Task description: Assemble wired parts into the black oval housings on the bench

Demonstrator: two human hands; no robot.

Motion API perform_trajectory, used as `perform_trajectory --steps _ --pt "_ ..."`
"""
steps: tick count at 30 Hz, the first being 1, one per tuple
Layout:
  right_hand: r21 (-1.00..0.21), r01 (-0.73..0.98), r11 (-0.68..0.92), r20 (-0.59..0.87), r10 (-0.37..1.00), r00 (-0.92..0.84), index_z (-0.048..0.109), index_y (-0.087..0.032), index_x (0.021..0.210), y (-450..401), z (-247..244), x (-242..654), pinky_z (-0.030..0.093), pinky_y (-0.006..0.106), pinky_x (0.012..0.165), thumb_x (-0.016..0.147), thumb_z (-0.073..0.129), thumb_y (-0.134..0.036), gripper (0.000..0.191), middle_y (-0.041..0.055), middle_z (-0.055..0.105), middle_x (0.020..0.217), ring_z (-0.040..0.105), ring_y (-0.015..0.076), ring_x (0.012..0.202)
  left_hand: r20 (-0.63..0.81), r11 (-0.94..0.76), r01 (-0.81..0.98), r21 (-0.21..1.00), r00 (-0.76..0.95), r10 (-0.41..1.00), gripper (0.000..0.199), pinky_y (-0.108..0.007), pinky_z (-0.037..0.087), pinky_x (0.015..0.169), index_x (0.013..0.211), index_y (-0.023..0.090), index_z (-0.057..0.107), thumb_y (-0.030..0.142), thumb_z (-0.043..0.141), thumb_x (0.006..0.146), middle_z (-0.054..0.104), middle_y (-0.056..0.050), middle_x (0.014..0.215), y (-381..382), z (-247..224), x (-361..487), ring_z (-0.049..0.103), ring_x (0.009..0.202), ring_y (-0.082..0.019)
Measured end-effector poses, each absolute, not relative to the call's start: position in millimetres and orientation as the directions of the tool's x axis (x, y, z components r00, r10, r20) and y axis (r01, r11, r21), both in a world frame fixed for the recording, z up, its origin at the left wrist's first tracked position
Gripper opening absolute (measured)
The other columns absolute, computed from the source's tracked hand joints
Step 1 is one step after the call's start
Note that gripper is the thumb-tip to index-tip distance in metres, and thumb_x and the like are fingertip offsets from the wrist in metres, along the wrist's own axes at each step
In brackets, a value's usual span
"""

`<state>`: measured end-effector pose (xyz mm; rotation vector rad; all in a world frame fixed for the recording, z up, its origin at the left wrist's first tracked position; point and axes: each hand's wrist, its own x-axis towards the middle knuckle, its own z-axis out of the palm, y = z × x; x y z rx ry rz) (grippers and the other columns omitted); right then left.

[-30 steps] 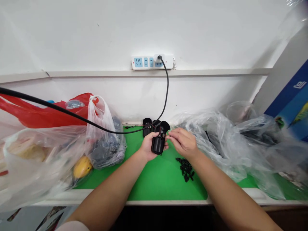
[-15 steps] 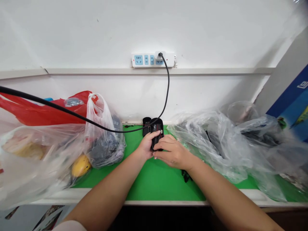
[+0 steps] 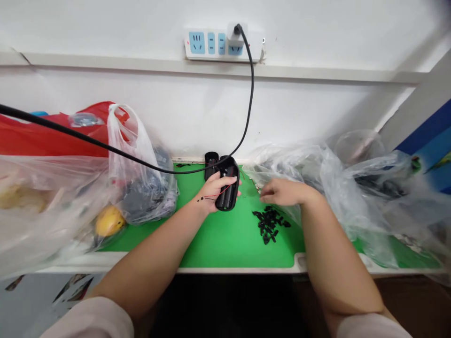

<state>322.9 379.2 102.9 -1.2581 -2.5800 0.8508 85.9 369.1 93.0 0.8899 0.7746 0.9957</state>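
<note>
My left hand (image 3: pixel 210 188) is closed around a black plastic housing (image 3: pixel 227 190), an elongated open shell with a hollow inside. A thin red wire and a black wire trail from it across my wrist. Behind it stands a second black housing (image 3: pixel 211 162), partly covered by the first. My right hand (image 3: pixel 282 191) is apart from the housing, over the right side of the green mat. Its fingers are curled together near a few tiny pale parts (image 3: pixel 256 186); whatever they pinch, if anything, is hidden. Just below lies a pile of small black plastic pieces (image 3: pixel 270 223).
A black cable (image 3: pixel 252 94) runs from the wall power strip (image 3: pixel 211 44) across the view, just above the housings. Clear plastic bags (image 3: pixel 352 197) crowd the right side. A white carrier bag (image 3: pixel 141 188), a yellow object (image 3: pixel 110 221) and red bag (image 3: pixel 70 136) lie left.
My right hand has left the housing and moved right, beside the plastic bag. The wires now hang over my left wrist. The view has tilted down, uncovering the black pieces.
</note>
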Motion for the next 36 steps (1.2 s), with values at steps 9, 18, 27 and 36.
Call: perform_trajectory --steps 9,18,27,36 --pt "-0.539 0.775 0.329 -0.222 0.832 -0.508 0.070 -0.013 0.068 403 68 348 0.034 0.017 0.053 0.055 0.073 -0.012 0.014 -0.0021 0.056 0.054 0.044 0.0025 0.047 -0.132 0.307 -0.368 0.878 0.429 0.893 0.037 -0.023 0.046 0.040 0.089 0.016 0.051 0.024 0.072 0.060 0.063 -0.002 0.072 369 91 84 0.058 0.046 -0.014" --pt "-0.535 0.761 0.366 -0.250 0.792 -0.557 0.069 -0.016 0.063 408 55 348 0.036 0.020 0.047 0.050 0.077 -0.014 0.016 -0.0020 0.053 0.052 0.043 0.0057 0.045 -0.128 0.338 -0.369 0.866 0.489 0.863 0.032 -0.023 0.044 0.039 0.090 0.016 0.052 0.023 0.069 0.064 0.062 -0.001 0.071 368 91 82 0.057 0.045 -0.012" --pt "-0.464 0.725 0.508 -0.124 0.774 -0.621 0.064 -0.016 0.053 400 54 337 0.030 0.018 0.043 0.053 0.065 -0.003 0.014 -0.0036 0.044 0.040 0.035 0.0033 0.037 -0.182 0.354 -0.389 0.851 0.414 0.892 0.047 -0.022 0.044 0.040 0.106 0.022 0.048 0.025 0.069 0.064 0.062 0.000 0.074 362 95 82 0.057 0.047 -0.013" --pt "-0.877 0.435 0.206 0.025 0.922 -0.386 0.060 -0.012 0.079 377 104 300 0.045 0.019 0.048 0.074 0.062 -0.026 0.015 0.0010 0.061 0.060 0.057 0.0087 0.051 -0.125 0.268 -0.358 0.894 0.376 0.918 0.041 -0.023 0.045 0.040 0.101 0.023 0.043 0.027 0.065 0.066 0.063 -0.001 0.075 361 93 85 0.058 0.047 -0.014"
